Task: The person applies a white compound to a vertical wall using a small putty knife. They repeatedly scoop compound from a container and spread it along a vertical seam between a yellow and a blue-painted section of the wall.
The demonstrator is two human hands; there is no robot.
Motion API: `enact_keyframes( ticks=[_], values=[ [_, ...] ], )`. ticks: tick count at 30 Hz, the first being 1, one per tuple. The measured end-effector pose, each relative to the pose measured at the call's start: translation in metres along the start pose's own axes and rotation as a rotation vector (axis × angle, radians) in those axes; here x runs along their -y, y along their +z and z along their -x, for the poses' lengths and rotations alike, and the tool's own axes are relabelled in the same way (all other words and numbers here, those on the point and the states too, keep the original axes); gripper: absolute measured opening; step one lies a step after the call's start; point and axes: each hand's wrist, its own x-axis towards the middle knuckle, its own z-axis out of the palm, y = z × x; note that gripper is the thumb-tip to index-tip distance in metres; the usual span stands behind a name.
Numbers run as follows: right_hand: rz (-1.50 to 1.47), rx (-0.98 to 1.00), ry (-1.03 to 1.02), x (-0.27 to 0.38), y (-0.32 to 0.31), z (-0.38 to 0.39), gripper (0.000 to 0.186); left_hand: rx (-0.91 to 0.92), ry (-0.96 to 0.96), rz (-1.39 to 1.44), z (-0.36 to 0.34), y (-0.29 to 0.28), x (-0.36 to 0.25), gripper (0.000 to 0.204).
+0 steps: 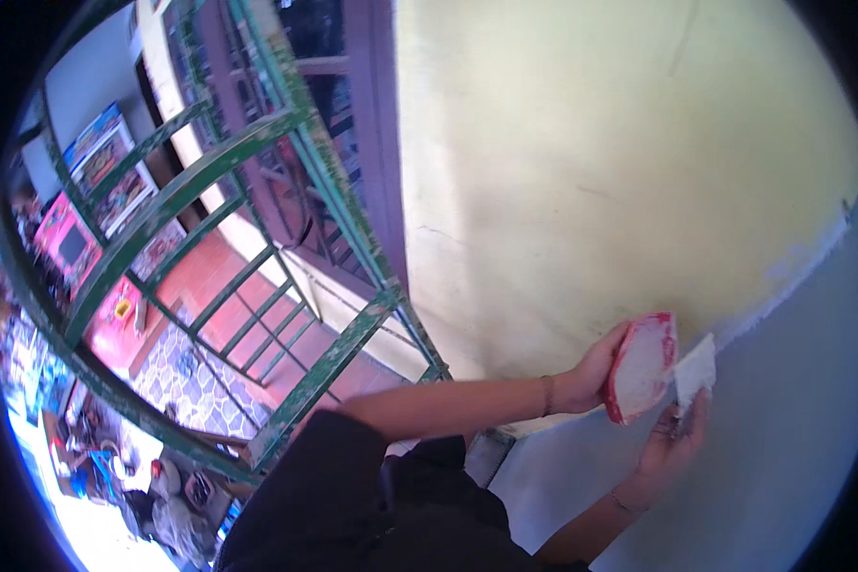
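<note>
At the lower right, my left hand (601,367) grips a red-edged board (643,367) coated with white paste, holding it up near the cream wall (553,191). Just right of it, my right hand (677,429) is closed on a putty knife (696,367) whose blade carries white paste, close to the board's right edge. Behind the tools, a rough white line runs where the cream wall meets a grey-blue surface (782,410).
A tall green metal scaffold frame (191,191) stands at my left beside a purple-framed window (372,124). Through its bars, far below, show a red tiled floor (191,267), a stone-patterned patch (195,372), a pink object (71,238) and assorted clutter (162,496).
</note>
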Motion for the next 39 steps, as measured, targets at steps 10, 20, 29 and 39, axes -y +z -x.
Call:
enact_keyframes(
  ticks=[10, 20, 29, 39],
  values=[
    [0.699, -0.091, -0.269, 0.085, 0.047, 0.028, 0.047, -0.165, -0.010, -0.117, 0.046, 0.053, -0.084, 0.057],
    [-0.049, 0.070, -0.201, 0.164, 0.136, 0.035, 0.026, -0.188, -0.187, 0.038, 0.091, 0.115, -0.131, 0.058],
    [-0.065, -0.003, -0.524, 0.155, 0.233, 0.076, 0.026, -0.485, -0.201, -0.022, 0.160, 0.116, -0.192, 0.059],
    [0.033, -0.010, -0.619, 0.156, 0.403, 0.220, 0.029, -0.444, -0.261, -0.004, 0.285, 0.109, -0.277, 0.067]
  ],
)
